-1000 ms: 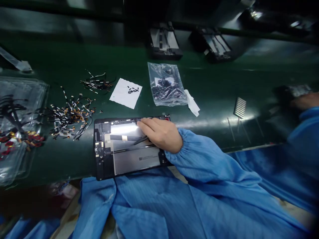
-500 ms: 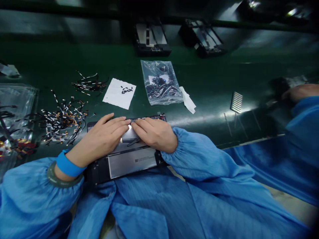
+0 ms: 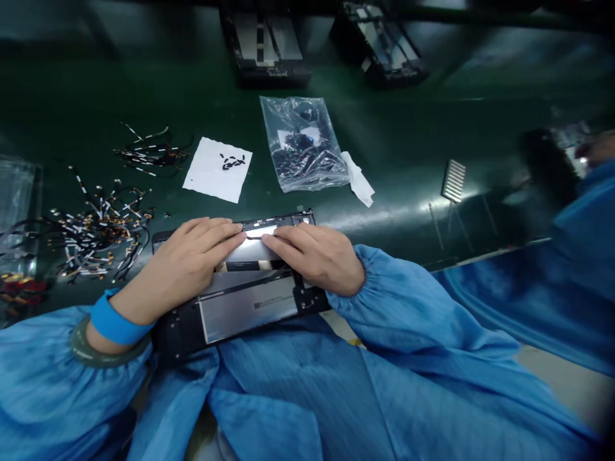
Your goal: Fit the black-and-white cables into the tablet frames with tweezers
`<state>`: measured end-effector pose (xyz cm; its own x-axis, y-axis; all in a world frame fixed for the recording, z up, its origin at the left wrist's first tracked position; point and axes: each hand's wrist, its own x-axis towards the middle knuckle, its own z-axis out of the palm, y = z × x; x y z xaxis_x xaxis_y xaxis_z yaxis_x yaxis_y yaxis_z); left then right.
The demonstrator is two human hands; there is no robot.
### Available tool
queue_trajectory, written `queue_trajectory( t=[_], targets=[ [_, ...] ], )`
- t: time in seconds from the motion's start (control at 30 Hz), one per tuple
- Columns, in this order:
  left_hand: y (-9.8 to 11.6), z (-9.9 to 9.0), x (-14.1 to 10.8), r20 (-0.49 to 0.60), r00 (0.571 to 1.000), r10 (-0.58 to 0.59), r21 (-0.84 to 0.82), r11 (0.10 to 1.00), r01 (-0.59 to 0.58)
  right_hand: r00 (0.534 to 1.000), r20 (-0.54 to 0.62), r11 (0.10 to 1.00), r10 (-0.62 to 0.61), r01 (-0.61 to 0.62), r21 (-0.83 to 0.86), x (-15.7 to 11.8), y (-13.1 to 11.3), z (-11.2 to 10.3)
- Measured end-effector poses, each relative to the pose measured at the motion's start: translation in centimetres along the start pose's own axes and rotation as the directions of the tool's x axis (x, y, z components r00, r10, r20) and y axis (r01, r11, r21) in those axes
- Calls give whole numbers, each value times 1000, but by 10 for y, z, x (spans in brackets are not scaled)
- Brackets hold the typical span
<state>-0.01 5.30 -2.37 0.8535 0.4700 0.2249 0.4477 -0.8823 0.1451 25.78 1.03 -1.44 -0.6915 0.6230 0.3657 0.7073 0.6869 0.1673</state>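
An opened black device (image 3: 250,307) with silver panels lies at the table's front edge, against my blue gown. Across its upper left part rests my left hand (image 3: 192,256), with fingers pressed together and fingertips at the device's far strip. My right hand (image 3: 319,256) lies over its upper right part, fingers together. Between the two sets of fingertips runs a thin dark cable (image 3: 254,237), which both hands appear to touch at its ends. What lies under the palms is hidden.
Loose cables (image 3: 103,234) are heaped at left, with a smaller bunch (image 3: 152,153) behind. Beyond the device are white paper (image 3: 206,182) with small black parts and a clear bag (image 3: 307,163). Two dark devices (image 3: 273,73) stand farther back. A person's sleeve (image 3: 583,218) is at right.
My right hand has moved right, away from my left fingertips, uncovering more of the device's middle. A dark strip that lay tilted over the silver panel now runs straight between the fingertips. The view has shifted slightly.
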Motion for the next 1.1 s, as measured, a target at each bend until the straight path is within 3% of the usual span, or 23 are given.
queue_trajectory(
  t=[0.37, 0.6, 0.8, 1.1],
  targets=[
    [2, -2, 2, 29, 1000, -10, 17, 1000, 10, 999, -41, 999, 9, -10, -34, -3, -1, 8],
    [2, -1, 1, 16, 1000, -2, 7, 1000, 2, 998, 23, 997, 56, -57, 43, -4, -1, 10],
    [3, -3, 2, 32, 999, -20, -15, 1000, 20, 999, -14, 999, 29, -29, -15, -3, -1, 10],
    [3, -2, 2, 72, 997, -42, -7, 999, 42, 998, 57, 999, 25, -26, 29, -1, 0, 10]
  ],
)
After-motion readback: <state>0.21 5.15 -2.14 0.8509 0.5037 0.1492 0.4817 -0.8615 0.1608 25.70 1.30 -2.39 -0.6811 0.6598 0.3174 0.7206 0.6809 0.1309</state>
